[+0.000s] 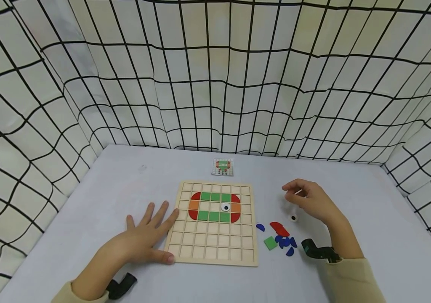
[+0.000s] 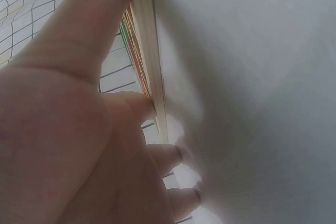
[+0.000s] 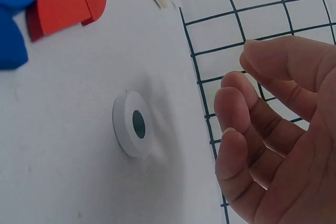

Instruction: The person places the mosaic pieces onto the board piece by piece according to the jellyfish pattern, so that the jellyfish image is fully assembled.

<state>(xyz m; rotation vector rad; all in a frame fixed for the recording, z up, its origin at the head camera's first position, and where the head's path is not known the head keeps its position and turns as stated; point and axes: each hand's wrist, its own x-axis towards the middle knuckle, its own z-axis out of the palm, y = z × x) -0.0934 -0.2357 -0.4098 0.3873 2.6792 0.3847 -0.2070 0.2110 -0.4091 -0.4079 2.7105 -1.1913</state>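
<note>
My left hand (image 1: 141,240) lies with fingers spread at the left edge of a wooden grid board (image 1: 215,259). Its thumb and index fingertip touch the board's rim. On the board, green squares, red rounded corners and orange squares form a ring, with one round eye piece (image 1: 225,206) inside. Right of the board my right hand (image 1: 310,200) hovers above the table, fingers loosely bent, nothing between them. Near it on the table lies a second eye piece (image 3: 132,124), white with a dark centre, apart from the fingers.
Between board and right arm lie red pieces (image 1: 279,229), a green square (image 1: 270,243) and several blue pieces (image 1: 285,242). A small picture card (image 1: 222,167) sits behind the board. Black netting (image 1: 215,80) over white walls encloses the table.
</note>
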